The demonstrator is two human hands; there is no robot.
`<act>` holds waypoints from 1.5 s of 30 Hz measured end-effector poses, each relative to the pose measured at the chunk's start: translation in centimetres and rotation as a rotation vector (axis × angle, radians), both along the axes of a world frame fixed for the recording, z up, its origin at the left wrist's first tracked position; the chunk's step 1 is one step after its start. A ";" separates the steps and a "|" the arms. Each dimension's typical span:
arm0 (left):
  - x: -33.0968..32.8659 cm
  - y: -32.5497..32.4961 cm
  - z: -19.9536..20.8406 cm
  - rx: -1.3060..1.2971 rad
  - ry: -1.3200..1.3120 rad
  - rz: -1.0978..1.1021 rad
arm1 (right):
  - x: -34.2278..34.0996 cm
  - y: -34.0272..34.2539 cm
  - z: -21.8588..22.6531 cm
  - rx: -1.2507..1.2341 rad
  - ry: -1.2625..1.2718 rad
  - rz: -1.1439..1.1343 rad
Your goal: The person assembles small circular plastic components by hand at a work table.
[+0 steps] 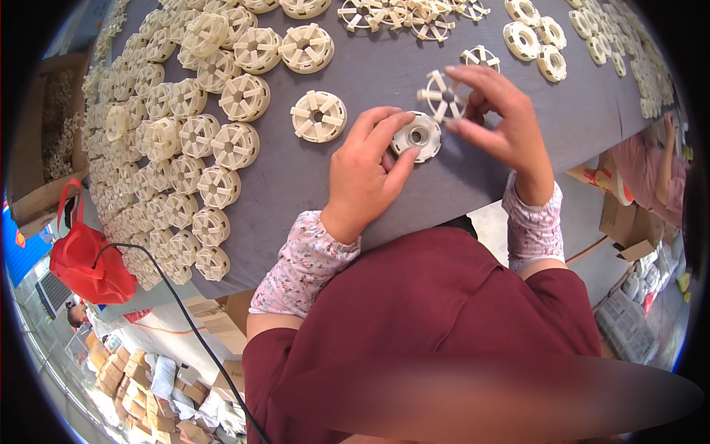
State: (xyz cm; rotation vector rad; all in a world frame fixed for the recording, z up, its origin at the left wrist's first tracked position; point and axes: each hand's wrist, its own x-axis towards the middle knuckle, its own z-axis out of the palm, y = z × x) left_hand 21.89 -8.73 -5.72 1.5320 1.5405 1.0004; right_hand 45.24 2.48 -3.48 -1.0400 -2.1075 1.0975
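Over the grey tabletop, my left hand [370,166] grips a round cream plastic ring [416,138] by its sides, its hollow centre facing up. Just to the right, my right hand [503,118] pinches a spoked plastic wheel [442,96] between thumb and fingers, tilted and apart from the ring. Behind my right fingers lies another spoked wheel [481,57], partly hidden. Left of my left hand, one assembled disc [318,116] with spokes over its ring rests alone on the table.
Rows of assembled discs [235,146] cover the table's left side. Loose spoked wheels [433,28] are heaped at the back, bare rings [521,41] at back right. A red bag [92,263] and black cable [188,303] are at the left edge. Another person [651,174] sits at the right.
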 end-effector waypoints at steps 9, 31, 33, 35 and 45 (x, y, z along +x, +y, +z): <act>-0.5 -0.3 0.8 -0.097 -0.176 -0.007 | -1.4 -3.6 -0.3 0.059 -0.110 0.149; -1.2 0.4 0.3 0.350 0.360 0.239 | 15.4 15.8 -7.5 0.479 -0.398 -0.381; -0.3 0.2 0.4 0.385 0.344 0.184 | 13.0 15.6 -7.3 0.488 -0.411 -0.275; 0.5 0.1 0.0 0.414 0.295 0.087 | 10.1 14.1 -6.2 0.490 -0.412 -0.101; 3.5 1.5 0.5 0.181 0.382 -0.100 | 5.8 6.0 -1.1 0.359 -0.177 0.132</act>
